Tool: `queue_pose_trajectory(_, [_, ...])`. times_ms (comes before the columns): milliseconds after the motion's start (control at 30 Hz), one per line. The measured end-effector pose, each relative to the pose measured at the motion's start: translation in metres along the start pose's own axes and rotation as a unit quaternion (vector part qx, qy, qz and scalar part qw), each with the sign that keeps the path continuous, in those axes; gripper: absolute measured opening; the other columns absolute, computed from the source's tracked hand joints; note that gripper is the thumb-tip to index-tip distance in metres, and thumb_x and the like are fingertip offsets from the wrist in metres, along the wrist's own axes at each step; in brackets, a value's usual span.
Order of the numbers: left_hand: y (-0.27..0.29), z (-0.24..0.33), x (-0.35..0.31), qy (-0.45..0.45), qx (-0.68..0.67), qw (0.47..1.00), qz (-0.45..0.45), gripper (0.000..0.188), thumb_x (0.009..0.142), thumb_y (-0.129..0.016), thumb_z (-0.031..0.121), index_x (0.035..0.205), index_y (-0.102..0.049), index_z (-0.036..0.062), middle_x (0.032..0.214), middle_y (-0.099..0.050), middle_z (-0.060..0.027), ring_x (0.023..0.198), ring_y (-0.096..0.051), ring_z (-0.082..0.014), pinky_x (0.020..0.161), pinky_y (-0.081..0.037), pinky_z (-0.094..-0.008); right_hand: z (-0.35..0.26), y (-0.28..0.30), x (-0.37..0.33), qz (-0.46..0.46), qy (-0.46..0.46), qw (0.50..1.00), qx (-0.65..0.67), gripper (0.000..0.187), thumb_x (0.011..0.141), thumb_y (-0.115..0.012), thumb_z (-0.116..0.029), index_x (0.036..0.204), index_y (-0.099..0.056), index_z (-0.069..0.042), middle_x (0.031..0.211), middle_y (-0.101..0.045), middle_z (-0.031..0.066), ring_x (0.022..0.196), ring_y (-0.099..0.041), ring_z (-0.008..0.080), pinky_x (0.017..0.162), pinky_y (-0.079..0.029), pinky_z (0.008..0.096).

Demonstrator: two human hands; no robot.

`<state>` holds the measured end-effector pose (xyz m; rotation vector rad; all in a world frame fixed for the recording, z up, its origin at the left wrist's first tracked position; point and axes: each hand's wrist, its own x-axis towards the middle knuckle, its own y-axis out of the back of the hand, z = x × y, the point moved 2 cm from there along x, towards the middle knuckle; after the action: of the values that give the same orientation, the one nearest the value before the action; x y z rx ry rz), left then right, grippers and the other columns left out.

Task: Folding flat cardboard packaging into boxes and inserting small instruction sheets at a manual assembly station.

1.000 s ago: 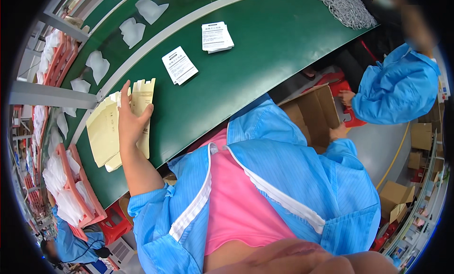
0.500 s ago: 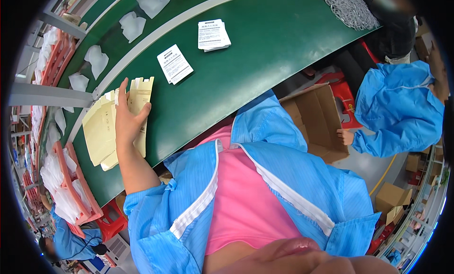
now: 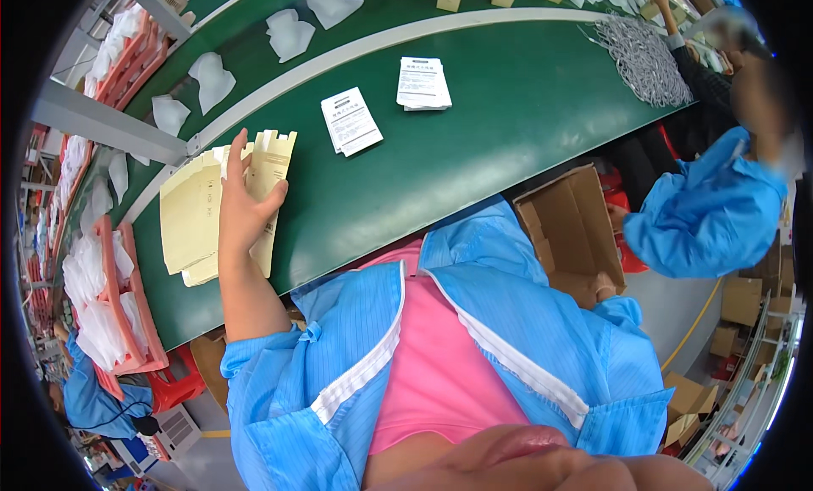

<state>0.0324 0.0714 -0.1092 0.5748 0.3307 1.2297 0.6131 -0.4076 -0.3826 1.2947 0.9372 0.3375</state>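
Observation:
My left hand [image 3: 247, 210] lies on a stack of flat, pale yellow folded cartons [image 3: 190, 216] at the left of the green table. Its fingers are stretched up and the thumb stands apart. To the right of that stack are two piles of printed white leaflets, a nearer pile [image 3: 351, 125] and a farther one [image 3: 422, 84]. Below the table edge, my right hand [image 3: 604, 287] is at the near rim of an open brown cardboard box [image 3: 580, 211]. Its fingers are too small and partly hidden to read.
A heap of grey cords [image 3: 648, 63] lies at the table's far right. White pouches [image 3: 288, 35] sit on the belt beyond a pale rail [image 3: 356, 40]. Pink crates [image 3: 131, 296] stand at left. A co-worker in a blue sleeve [image 3: 703, 211] is close on the right.
The view has shifted, so the table things appear farther right. My right hand has come into sight by the cardboard box. The co-worker's arm has moved up. My left hand stays on the cartons.

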Motion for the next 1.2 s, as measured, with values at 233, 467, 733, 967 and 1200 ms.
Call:
queue_pose_trajectory(233, [0.02,-0.006,-0.011,-0.07,-0.087,0.993,0.044,0.08,0.068,-0.069,0.013,0.139,-0.031,0.0104,0.14,-0.036,-0.013,0.125,-0.042,-0.0314,0.099,-0.036,-0.0427,-0.316,0.268,0.012,0.289,0.389,0.842,0.238,0.041,0.087,-0.056,-0.005,0.126,-0.049,-0.001,0.128,-0.051,0.0147,0.12,-0.048,0.0261,0.1,-0.037,0.0335])
queue_pose_trajectory(467, [0.011,0.0,-0.016,-0.045,-0.122,0.991,0.01,0.084,0.066,-0.072,0.016,0.139,-0.031,0.0085,0.14,-0.037,-0.0111,0.127,-0.039,-0.0298,0.103,-0.032,-0.0422,-0.381,0.26,0.084,0.199,0.438,0.877,0.009,0.062,0.091,-0.053,-0.03,0.14,-0.029,-0.002,0.146,-0.027,0.0188,0.136,-0.024,0.0329,0.11,-0.02,0.0399])
queue_pose_trajectory(733, [0.022,0.004,-0.025,-0.076,-0.123,0.989,0.012,0.086,0.068,-0.07,0.021,0.141,-0.027,0.0079,0.139,-0.036,-0.0154,0.129,-0.038,-0.0311,0.103,-0.031,-0.0437,-0.308,0.233,0.071,0.313,0.217,0.924,0.044,0.059,0.091,-0.051,-0.036,0.135,-0.036,0.001,0.14,-0.034,0.0222,0.132,-0.03,0.0362,0.108,-0.024,0.0438])
queue_pose_trajectory(967, [0.027,0.011,-0.024,-0.106,-0.186,0.977,0.023,0.092,0.066,-0.072,0.02,0.142,-0.021,0.008,0.14,-0.033,-0.0164,0.129,-0.038,-0.0319,0.104,-0.03,-0.0433,-0.332,0.263,0.0,0.301,0.265,0.883,0.244,0.024,0.086,-0.059,-0.011,0.109,-0.06,-0.002,0.1,-0.059,0.0124,0.091,-0.055,0.0218,0.08,-0.043,0.0311])
queue_pose_trajectory(1200, [0.03,0.036,-0.027,-0.172,-0.196,0.965,0.044,0.101,0.062,-0.075,0.019,0.143,-0.016,0.0079,0.141,-0.03,-0.0161,0.129,-0.037,-0.0331,0.105,-0.03,-0.0445,-0.544,0.327,-0.045,-0.04,0.609,0.661,0.436,0.088,0.072,-0.078,-0.029,0.141,-0.027,-0.009,0.141,-0.032,0.0124,0.119,-0.043,0.024,0.09,-0.04,0.0339])
